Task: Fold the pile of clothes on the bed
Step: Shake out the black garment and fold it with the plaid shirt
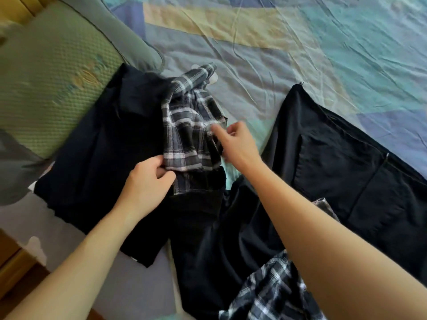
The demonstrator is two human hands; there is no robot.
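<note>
Partly bunched, plaid shirt [184,125] hides left hand's [147,181] fingertips.

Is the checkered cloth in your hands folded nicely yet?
No. The plaid garment is bunched and twisted on the black garment. The left hand pinches its lower edge; the right hand grips its side.

Wrinkled patchwork bedsheet [288,42] in teal, blue and pale yellow blocks, spread flat. Green quilted pillow [46,88] with embroidered motif lies at the sheet's left edge. Grey-green pillow [129,38] sits between the two, partly under the green one. Brown wooden furniture [13,262] below-left of the sheet.
</note>
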